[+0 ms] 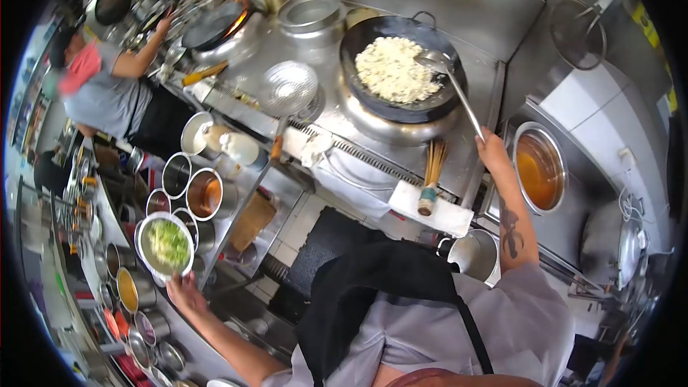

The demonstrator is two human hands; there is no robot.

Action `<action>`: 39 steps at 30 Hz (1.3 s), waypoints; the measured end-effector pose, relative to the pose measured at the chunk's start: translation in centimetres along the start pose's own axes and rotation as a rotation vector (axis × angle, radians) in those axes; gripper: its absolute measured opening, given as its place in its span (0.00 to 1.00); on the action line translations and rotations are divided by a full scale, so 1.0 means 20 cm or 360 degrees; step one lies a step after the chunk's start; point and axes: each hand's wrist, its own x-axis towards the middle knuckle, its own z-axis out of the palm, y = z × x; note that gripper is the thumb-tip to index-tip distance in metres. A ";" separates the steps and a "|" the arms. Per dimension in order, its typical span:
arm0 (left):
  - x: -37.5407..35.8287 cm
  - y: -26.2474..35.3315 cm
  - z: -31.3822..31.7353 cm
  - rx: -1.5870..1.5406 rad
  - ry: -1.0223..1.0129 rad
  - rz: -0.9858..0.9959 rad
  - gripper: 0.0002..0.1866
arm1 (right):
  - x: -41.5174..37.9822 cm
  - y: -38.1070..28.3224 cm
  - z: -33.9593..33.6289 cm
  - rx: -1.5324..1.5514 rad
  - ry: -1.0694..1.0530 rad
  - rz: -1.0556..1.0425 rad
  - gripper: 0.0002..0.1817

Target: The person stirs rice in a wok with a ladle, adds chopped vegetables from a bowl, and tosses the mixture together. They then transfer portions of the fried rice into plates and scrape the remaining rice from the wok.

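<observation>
My right hand is closed round the long handle of a metal ladle. The ladle's head rests in a dark wok at the edge of pale, crumbly food that looks like fried rice. Off to the left, my left hand grips the near rim of a pale bowl. Chopped green and whitish pieces, like cut scallion, lie in that bowl. The bowl is over a group of metal pots.
A bamboo brush lies on a white cloth at the stove's front. A pot of amber liquid stands right. A perforated strainer sits left of the wok. Another person works at a flaming wok.
</observation>
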 end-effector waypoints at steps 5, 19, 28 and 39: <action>0.03 -0.14 1.15 0.0137 -0.0607 -0.0162 0.15 | -0.11 0.01 -0.06 0.0122 0.0046 0.0158 0.16; -0.16 -0.76 3.29 0.0886 -0.1359 0.1794 0.09 | -0.16 -0.51 -0.28 0.2123 -0.0351 0.1223 0.08; -0.26 -1.23 3.38 0.0864 -0.1593 0.1758 0.06 | 0.04 -0.70 -0.27 0.2605 -0.0623 0.1130 0.06; -0.12 -0.80 2.61 -0.0131 -0.1224 -0.0355 0.09 | 0.08 -0.28 0.19 0.0025 -0.0264 0.0188 0.24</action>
